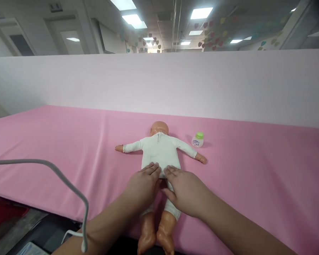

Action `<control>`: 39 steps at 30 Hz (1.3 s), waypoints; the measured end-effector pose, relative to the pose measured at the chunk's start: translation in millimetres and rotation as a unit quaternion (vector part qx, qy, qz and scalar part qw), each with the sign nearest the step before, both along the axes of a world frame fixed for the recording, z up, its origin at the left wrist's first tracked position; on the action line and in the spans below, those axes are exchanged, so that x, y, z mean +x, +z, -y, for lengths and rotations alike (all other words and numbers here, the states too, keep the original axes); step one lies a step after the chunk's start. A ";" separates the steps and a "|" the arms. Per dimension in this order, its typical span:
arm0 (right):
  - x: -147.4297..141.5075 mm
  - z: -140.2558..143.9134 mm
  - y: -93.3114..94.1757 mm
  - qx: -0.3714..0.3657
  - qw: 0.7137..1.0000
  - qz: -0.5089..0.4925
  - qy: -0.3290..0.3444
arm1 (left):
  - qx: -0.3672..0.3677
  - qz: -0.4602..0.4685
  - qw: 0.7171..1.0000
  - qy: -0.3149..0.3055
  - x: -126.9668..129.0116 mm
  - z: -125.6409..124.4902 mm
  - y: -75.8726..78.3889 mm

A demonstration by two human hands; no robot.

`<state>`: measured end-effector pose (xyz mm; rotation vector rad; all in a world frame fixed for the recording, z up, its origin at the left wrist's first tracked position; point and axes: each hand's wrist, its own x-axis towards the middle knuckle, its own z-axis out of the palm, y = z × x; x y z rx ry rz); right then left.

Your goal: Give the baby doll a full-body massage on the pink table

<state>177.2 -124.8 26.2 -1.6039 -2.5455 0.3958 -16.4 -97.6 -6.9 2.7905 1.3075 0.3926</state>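
A baby doll (161, 150) with a white cloth body lies face down on the pink-covered table, its arms spread to both sides. Its head points away from me and its bare feet reach the near edge. My left hand (145, 182) rests on the left of the doll's lower back, fingers stretched out. On the right of the lower back lies my right hand (184, 187), also with fingers extended and the thumb apart. Both palms are partly hidden from view. Beyond the doll's right-side arm stands a small clear bottle (197, 140) with a green cap.
The pink cover (244, 170) has soft folds. A white partition (159, 85) rises behind it. A grey cable (69, 182) curves in at the left, above my left forearm. A dark chair (48, 233) and something red (7, 214) are at the lower left.
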 end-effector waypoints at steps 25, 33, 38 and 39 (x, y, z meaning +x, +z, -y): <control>5.7 -23.0 -18.4 0.090 0.995 -0.028 -0.014 | -0.040 -0.025 0.999 -0.011 4.2 -28.0 7.6; 4.6 -12.2 1.3 0.057 0.997 -0.029 -0.039 | -0.069 0.004 0.998 0.006 5.0 -22.6 32.1; 15.7 -23.7 0.2 0.098 0.987 -0.106 -0.073 | -0.034 0.028 0.999 0.023 8.2 -37.0 45.3; 17.8 -26.6 -1.9 0.104 0.984 -0.116 -0.083 | -0.022 0.030 0.999 0.023 9.2 -41.7 45.3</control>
